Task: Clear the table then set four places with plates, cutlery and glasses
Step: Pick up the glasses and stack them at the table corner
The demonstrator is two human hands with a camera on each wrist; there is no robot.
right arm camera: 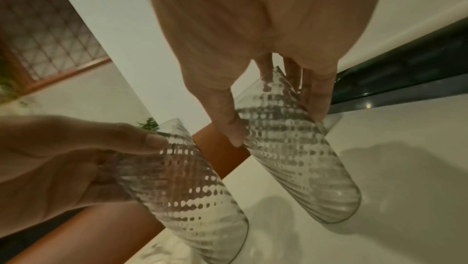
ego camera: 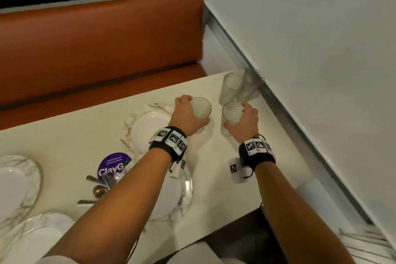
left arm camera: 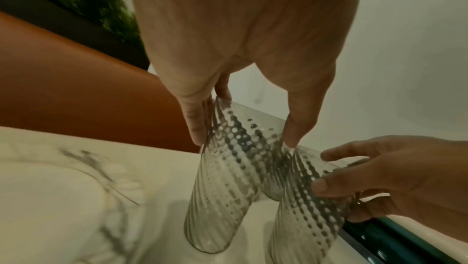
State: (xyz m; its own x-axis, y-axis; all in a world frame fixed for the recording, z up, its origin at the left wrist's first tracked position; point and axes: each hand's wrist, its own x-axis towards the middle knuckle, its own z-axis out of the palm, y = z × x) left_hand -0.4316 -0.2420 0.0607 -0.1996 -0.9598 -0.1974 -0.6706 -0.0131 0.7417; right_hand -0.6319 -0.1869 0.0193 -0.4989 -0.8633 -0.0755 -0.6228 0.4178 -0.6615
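Two ribbed clear glasses stand side by side near the far right of the cream table (ego camera: 216, 195). My left hand (ego camera: 188, 113) grips the left glass (ego camera: 201, 107) round its upper part, thumb on the near side. My right hand (ego camera: 241, 117) grips the right glass (ego camera: 231, 111) the same way. In the left wrist view my left hand (left arm camera: 243, 132) pinches its glass (left arm camera: 228, 172) between fingers and thumb. The right wrist view shows my right hand (right arm camera: 276, 120) round its glass (right arm camera: 293, 154). Whether the bases touch the table I cannot tell.
Two more glasses (ego camera: 232, 84) stand at the far corner by the white wall (ego camera: 321, 49). White plates on marbled chargers (ego camera: 147, 128) lie to the left, one under my left forearm (ego camera: 184, 191). Cutlery (ego camera: 96, 188) and a purple pack (ego camera: 113, 165) lie between them. An orange bench (ego camera: 96, 49) runs behind.
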